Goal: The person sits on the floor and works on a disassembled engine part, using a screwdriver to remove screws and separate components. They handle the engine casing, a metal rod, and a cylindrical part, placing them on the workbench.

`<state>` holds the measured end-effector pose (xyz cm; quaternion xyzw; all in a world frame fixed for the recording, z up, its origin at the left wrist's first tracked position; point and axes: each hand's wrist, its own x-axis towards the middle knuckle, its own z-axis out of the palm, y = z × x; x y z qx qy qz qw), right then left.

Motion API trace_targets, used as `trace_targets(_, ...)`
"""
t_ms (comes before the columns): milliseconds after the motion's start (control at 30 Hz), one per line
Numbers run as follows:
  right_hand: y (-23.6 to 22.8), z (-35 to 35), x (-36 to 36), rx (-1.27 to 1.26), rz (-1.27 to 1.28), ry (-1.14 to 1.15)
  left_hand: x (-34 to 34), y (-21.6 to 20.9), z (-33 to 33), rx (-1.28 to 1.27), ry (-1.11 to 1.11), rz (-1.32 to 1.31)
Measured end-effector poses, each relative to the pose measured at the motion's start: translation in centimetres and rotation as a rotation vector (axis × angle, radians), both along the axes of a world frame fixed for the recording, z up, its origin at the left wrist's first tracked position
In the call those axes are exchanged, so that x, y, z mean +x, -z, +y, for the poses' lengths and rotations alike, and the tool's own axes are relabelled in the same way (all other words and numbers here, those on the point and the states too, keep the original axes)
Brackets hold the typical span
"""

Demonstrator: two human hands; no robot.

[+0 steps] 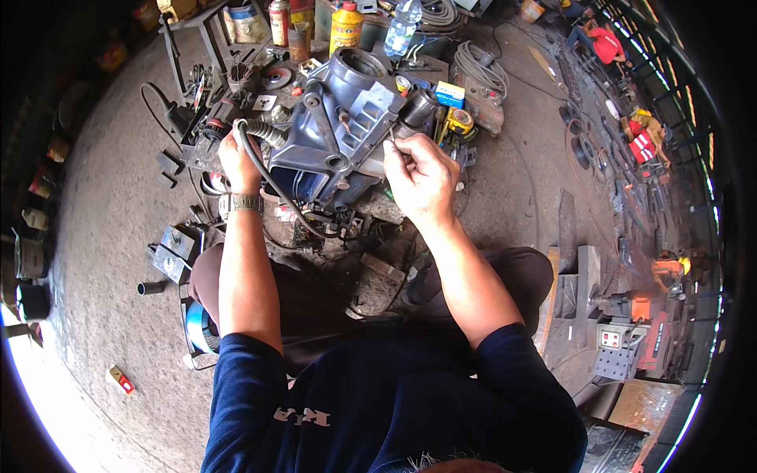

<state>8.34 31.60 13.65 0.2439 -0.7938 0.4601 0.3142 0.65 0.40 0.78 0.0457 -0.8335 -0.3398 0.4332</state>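
Note:
A large grey metal casting (344,118), with a round bore at its top and ribbed sides, stands on the cluttered work area in front of me. My left hand (240,164), with a watch at the wrist, is closed at the casting's left side around a tool with a ribbed grey coil-like part (266,132); its exact kind is unclear. From there a black cable (272,185) loops down toward my knees. At the casting's right edge, my right hand (422,175) pinches a thin rod-like piece (392,134), its lower end hidden by the fingers.
Behind the casting stand a yellow bottle (346,27) and a clear water bottle (402,30). To its right lie a dark metal cylinder (418,108), a blue box (450,94), a yellow tape measure (459,121) and coiled cable (482,69). An angle grinder (175,116) lies left.

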Motion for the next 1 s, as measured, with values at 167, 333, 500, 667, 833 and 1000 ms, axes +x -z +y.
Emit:
trace_targets(167,-0.2,-0.4,-0.3,-0.012,-0.012,0.004,0.1,-0.1,0.1,0.036,0.012,-0.032)
trace_targets(333,0.9,-0.7,-0.6,-0.12,-0.116,-0.027,0.2,-0.3,0.1,0.047,0.035,-0.047)
trace_targets(500,0.9,-1.9,-0.2,-0.279,-0.205,-0.03,0.0,0.0,-0.2,0.054,0.045,-0.042)
trace_targets(667,0.5,-2.1,-0.1,-0.241,-0.2,-0.011,0.0,0.3,-0.4,0.047,0.037,-0.026)
trace_targets(833,0.4,-2.5,0.0,-0.276,-0.236,0.008,0.3,-0.8,0.4,0.087,0.041,-0.073)
trace_targets(1000,-0.5,-0.8,-0.5,0.063,0.011,0.089,0.0,-0.4,0.3,0.06,0.027,0.01)
